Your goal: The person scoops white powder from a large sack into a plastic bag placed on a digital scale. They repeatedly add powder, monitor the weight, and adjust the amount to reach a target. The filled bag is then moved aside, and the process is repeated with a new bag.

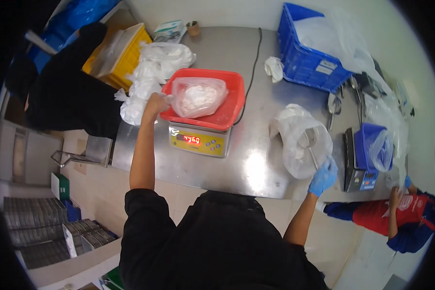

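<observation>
A red plastic tray (235, 92) rests on a yellow-fronted digital scale (199, 143) with lit red digits. In the tray lies an open clear plastic bag (217, 105) holding white powder (200, 95). My left hand (160, 103) reaches over the tray's left rim, its fingers closed on the bag's left edge. To the right, my right hand (323, 176), in a blue glove, grips the handle of a metal scoop (313, 156). The scoop's head is inside a large open plastic bag (293, 159) with white powder in it, lying on the steel table (253, 145).
Filled bags (145, 85) stand left of the tray, beside a yellow crate (141, 38). A blue crate (301, 69) sits at the back right. A second scale (359, 179) bears a purple tray (364, 145). A black cord (256, 61) crosses the table. People work at both sides.
</observation>
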The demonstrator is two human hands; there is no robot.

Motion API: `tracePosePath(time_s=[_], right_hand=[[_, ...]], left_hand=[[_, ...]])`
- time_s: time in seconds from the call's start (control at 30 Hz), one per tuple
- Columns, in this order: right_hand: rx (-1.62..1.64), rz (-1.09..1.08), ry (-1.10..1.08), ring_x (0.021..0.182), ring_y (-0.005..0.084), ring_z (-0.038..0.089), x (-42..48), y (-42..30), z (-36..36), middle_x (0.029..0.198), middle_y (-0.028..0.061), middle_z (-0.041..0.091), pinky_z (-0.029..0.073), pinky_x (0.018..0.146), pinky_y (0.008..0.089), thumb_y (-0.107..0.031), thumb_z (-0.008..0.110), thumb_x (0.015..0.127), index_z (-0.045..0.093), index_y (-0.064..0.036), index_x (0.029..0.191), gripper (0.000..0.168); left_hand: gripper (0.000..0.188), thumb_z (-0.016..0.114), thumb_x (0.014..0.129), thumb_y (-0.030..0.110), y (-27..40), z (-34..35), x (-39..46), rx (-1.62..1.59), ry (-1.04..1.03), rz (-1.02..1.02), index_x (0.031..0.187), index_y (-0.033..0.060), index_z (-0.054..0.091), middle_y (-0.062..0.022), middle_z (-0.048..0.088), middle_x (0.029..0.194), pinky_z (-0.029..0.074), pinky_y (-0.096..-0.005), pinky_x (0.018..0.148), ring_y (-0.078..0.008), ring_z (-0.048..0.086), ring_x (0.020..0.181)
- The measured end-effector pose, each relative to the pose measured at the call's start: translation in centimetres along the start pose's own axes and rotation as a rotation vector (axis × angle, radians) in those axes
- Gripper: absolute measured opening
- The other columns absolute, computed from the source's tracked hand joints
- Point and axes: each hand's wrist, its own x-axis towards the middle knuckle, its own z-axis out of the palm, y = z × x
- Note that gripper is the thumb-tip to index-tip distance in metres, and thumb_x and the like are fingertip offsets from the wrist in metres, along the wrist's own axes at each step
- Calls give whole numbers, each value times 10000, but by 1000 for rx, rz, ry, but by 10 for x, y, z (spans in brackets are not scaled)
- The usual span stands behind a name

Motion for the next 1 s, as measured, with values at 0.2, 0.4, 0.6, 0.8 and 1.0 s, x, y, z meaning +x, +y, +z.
tracePosePath(time_s=[0.2,0.4,0.6,0.8,1.0], right_hand=[[632,-107,-523,1023,177,573,-32,-210,88,1086,103,630,445,907,302,-116,559,886,613,15,1153,302],[-150,-508,-576,804,188,614,-18,-225,288,941,147,644,497,726,308,-218,650,768,588,80,1082,437],[272,-18,-962,661,258,610,5,-245,285,751,127,638,488,592,358,-247,627,784,648,-11,847,246],[447,218,-908,582,135,518,16,-283,216,705,31,586,441,517,276,-220,645,795,650,-72,830,152],[845,304,-1025,639,133,560,14,-273,229,765,45,616,466,545,272,-165,620,816,653,-46,964,193]], left_hand=[[270,637,851,228,64,-2,-3,-689,-237,-369,1045,39,630,-75,672,889,517,-256,656,-156,644,763],[226,679,798,226,60,-13,26,-783,-219,-316,936,51,642,-56,671,880,510,-274,624,-158,642,750],[152,648,761,140,52,-24,44,-339,130,-40,851,17,646,-175,682,900,528,-394,692,-290,674,827],[194,561,783,102,76,-85,24,204,277,-37,910,6,671,-249,667,958,527,-454,779,-390,658,912],[205,562,802,112,82,-78,49,142,-38,-20,941,19,682,-238,668,988,533,-443,783,-367,658,943]])
